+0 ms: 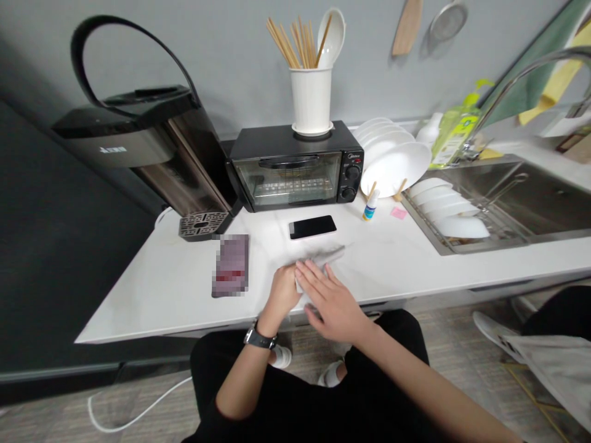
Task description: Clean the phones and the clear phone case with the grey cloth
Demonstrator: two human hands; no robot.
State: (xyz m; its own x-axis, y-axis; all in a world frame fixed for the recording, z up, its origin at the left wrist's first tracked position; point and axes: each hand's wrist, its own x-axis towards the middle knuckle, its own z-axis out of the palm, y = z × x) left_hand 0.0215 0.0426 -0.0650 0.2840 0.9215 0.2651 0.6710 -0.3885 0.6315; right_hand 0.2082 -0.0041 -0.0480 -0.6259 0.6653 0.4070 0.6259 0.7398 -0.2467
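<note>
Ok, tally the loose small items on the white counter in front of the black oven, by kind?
Black smartphone: 1
Grey folded cloth: 1
Small white blue-labelled bottle: 1
Pink paper note: 1
Dark red flat rectangle: 1
Total: 5

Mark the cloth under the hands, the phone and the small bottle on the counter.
cloth (330, 253): head view, its uncovered far end.
phone (313, 227): head view, middle of its dark screen.
small bottle (370, 208): head view, its body below the cap.
</note>
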